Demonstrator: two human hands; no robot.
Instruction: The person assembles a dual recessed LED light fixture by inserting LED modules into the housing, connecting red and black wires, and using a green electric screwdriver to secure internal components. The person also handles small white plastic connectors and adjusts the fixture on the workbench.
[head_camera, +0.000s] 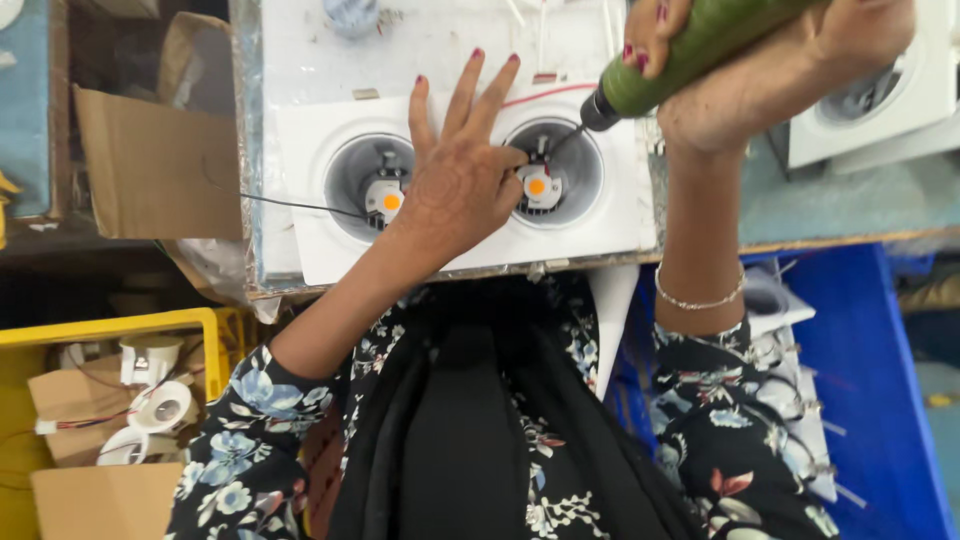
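Note:
A white twin downlight housing (300, 150) lies flat on the bench, with two round recesses, each holding an orange-centred light chip. My left hand (462, 180) rests spread across the housing between the recesses, fingertips touching the edge of the right recess (552, 172). My right hand (770, 70) grips a green electric screwdriver (690, 50). Its dark bit points down and left into the right recess, close to the chip there (537, 186). The left recess (368, 182) is open to view, with a thin black wire leading out to the left.
A yellow crate (110, 330) at lower left holds small white fittings and cardboard pieces. A blue bin (880, 380) at lower right contains stacked white housings. A cardboard box (160, 170) stands left of the bench. Another white housing (880, 100) lies at the upper right.

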